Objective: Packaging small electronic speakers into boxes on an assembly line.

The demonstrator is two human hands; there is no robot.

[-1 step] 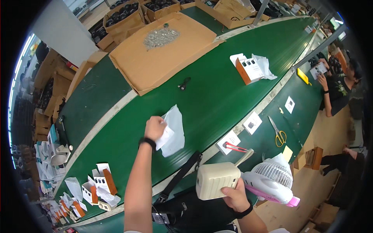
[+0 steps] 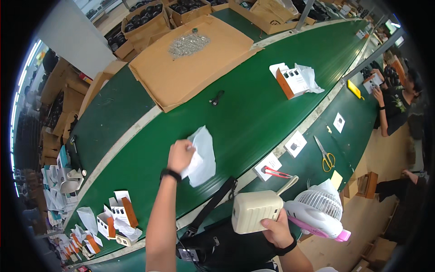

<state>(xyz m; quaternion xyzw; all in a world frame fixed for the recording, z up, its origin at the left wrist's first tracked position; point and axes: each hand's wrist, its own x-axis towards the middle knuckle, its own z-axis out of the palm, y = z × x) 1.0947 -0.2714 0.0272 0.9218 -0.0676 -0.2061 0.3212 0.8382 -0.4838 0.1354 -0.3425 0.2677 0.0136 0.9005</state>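
Observation:
My left hand [image 2: 181,156] is closed at the upper left edge of a translucent white plastic bag [image 2: 204,158] on the green conveyor belt [image 2: 244,136]. A smaller white sheet or flap [image 2: 192,166] shows under its fingers; whether it belongs to the bag I cannot tell. In my right hand [image 2: 277,231] is a cream, ribbed, suitcase-shaped device [image 2: 254,212] with a strap loop [image 2: 288,185], held low over the near edge of the belt. The thumb lies on its ribbed face, and the other fingers are hidden behind it.
Right of the device stand a white and pink fan [image 2: 317,208], a red cutter [image 2: 277,172] and yellow-handled scissors [image 2: 325,156]. A small black cable [image 2: 216,98] and opened boxes [image 2: 293,81] lie on the belt. Beyond is a cardboard tray [image 2: 163,81]. A co-worker [image 2: 394,99] handles a box.
My left hand has shifted slightly down and left, still at the bag. The device in my right hand has moved a little to the right.

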